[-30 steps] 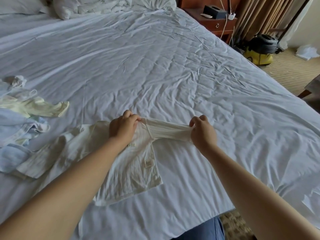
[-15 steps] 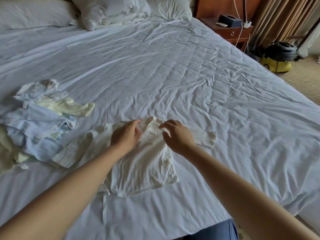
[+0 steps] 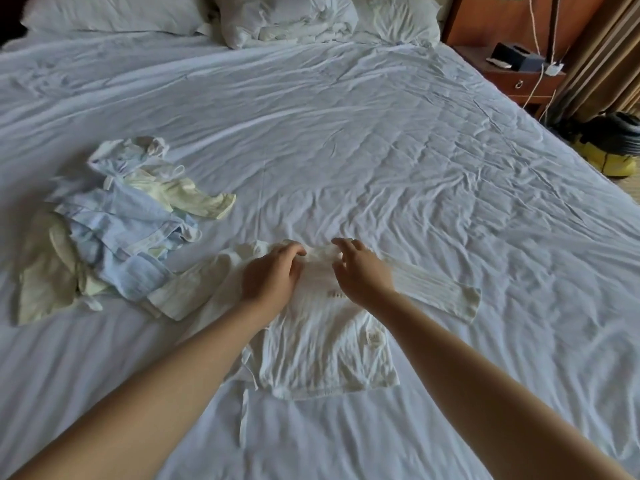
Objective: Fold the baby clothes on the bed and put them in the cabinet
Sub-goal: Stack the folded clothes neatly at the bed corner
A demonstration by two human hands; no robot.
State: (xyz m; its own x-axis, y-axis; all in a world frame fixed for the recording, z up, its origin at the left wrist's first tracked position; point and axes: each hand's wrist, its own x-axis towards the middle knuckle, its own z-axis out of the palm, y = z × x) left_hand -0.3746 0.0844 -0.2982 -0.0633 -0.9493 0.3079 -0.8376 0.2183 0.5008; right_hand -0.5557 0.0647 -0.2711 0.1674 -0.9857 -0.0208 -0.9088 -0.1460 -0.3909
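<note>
A: Why is the white baby shirt (image 3: 322, 344) lying flat at the lower centre of the frame and not in the heap?

B: I'd say it's the one being folded. It's spread out on the bed (image 3: 381, 168) with its hem toward the person. One sleeve (image 3: 446, 297) stretches toward the right of the frame. The other sleeve (image 3: 187, 292) reaches left until it touches the pile of baby clothes (image 3: 114, 233). Flat cloth folds squarely.

A: And both hands are up at the neckline?

B: That's the part that bunches. The left hand (image 3: 272, 275) has its fingers curled down onto the collar edge and looks to be pinching it. The right hand (image 3: 362, 271) is just beside it, fingers bent like a claw over the shoulder of the shirt. It's blurred there, so I cannot tell whether it grips the cloth or only touches it.

A: So which step is this?

B: Squaring up the top, I'd judge, ahead of bringing the sleeves in. No fold shows yet.

A: And the pile at middle left?

B: Pale blue and cream pieces, crumpled and overlapping, probably waiting their turn. I'd say the task is at an early stage.

A: Anything to watch?

B: A thin tie strip (image 3: 244, 417) trails off the hem toward the bottom of the frame, and it'll dangle unless it's tucked in. No cabinet is in view, only a wooden nightstand (image 3: 512, 81) at upper right.
</note>
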